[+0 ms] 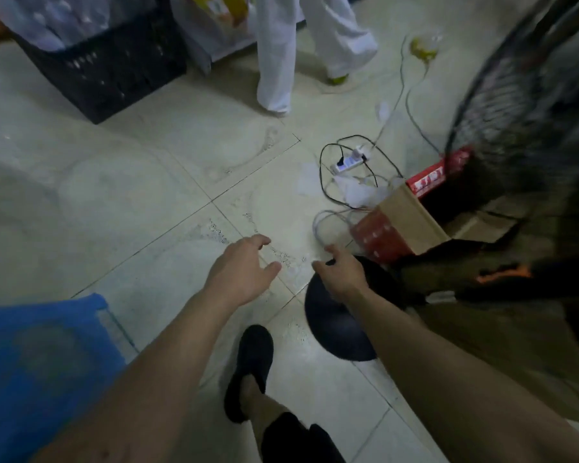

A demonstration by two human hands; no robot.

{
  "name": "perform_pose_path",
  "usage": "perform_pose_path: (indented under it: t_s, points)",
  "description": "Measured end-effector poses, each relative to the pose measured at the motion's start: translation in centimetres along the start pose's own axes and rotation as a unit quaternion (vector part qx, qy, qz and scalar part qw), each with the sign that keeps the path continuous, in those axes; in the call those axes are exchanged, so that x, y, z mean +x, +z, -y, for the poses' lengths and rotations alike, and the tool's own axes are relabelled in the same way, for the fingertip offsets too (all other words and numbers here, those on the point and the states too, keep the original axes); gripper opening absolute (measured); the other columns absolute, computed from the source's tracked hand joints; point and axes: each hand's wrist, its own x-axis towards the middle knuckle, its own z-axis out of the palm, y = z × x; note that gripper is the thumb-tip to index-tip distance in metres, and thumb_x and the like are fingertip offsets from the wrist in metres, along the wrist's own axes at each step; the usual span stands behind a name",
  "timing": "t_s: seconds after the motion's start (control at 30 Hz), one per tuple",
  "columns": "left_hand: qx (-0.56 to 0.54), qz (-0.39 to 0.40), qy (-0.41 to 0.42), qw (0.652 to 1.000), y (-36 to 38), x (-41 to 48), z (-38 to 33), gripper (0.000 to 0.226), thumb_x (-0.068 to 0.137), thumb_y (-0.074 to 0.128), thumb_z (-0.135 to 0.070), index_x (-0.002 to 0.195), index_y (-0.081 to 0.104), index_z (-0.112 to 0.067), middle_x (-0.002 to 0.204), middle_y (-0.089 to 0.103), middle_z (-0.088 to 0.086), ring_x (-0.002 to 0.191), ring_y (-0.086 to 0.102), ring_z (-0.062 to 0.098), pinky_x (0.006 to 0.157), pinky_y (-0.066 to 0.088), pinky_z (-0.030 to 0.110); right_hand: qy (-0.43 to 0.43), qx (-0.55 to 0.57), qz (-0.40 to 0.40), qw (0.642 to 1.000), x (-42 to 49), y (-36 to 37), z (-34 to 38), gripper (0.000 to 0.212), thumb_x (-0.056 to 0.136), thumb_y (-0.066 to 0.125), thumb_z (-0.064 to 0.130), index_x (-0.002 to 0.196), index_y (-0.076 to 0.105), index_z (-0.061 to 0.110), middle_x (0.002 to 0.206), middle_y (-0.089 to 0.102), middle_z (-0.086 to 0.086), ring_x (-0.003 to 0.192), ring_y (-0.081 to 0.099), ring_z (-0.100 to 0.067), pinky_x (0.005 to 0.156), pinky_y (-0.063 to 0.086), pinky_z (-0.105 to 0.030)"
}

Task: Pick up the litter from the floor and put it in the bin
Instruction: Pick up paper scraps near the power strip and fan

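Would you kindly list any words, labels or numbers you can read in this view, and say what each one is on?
None can be read for certain.
Red band on the cardboard box: white characters, too blurred to read.
Red side panel of that box: white marks, too blurred to read.
Yellow packaging at the top: print too blurred to read.
Power strip: no legible marking.

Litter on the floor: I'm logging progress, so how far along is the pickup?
Nothing looks done. Left hand and right hand reach down open and empty. White scraps by the power strip and a yellowish wrapper remain.
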Motion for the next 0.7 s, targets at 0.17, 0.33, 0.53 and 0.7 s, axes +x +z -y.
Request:
perform_pose_path:
  t_s: [0.17, 0.33, 0.53, 0.7]
  points:
    - [0.007, 0.065, 0.023, 0.998, 4.5, 13.5, 4.2, 0.056, 0.088, 0.056, -0.040, 0.139, 0.039, -0.024, 0.141, 0.046, 0.005, 0.128, 0.042, 0.022, 0.104, 0.038, 0.040, 0.043, 0.000, -0.035, 0.998, 14.7, 4.0, -1.6, 0.050, 0.085, 0.062, 0.023, 0.132, 0.050, 0.008, 0.129, 0.058, -0.015, 0.113, 0.055, -0.029, 0.088, 0.039, -0.025]
    - [0.027, 0.105, 0.038, 0.993, 6.5, 24.8, 6.7, 0.057, 0.088, 0.056, -0.041, 0.139, 0.038, -0.026, 0.139, 0.046, 0.006, 0.122, 0.047, 0.025, 0.100, 0.042, 0.042, 0.079, 0.018, -0.072, 0.994, 26.3, 5.3, -2.0, 0.054, 0.085, 0.063, 0.028, 0.134, 0.049, 0.012, 0.131, 0.058, -0.011, 0.110, 0.056, -0.022, 0.084, 0.039, -0.019]
    - [0.056, 0.154, 0.054, 0.985, 9.8, 38.3, 7.7, 0.053, 0.089, 0.056, -0.039, 0.139, 0.039, -0.027, 0.141, 0.043, 0.008, 0.125, 0.045, 0.027, 0.102, 0.040, 0.039, 0.165, 0.047, -0.064, 0.983, 37.1, 5.7, -4.4, 0.056, 0.088, 0.058, 0.030, 0.140, 0.043, 0.014, 0.141, 0.049, -0.012, 0.127, 0.048, -0.028, 0.103, 0.038, -0.032]
    - [0.114, 0.159, 0.110, 0.974, 17.6, 50.0, 8.3, 0.053, 0.088, 0.059, -0.037, 0.137, 0.042, -0.026, 0.141, 0.042, 0.010, 0.127, 0.044, 0.026, 0.105, 0.037, 0.038, 0.141, 0.000, -0.054, 0.989, 49.5, 5.4, -9.7, 0.060, 0.088, 0.054, 0.034, 0.143, 0.035, 0.019, 0.143, 0.044, -0.016, 0.133, 0.039, -0.033, 0.110, 0.035, -0.038]
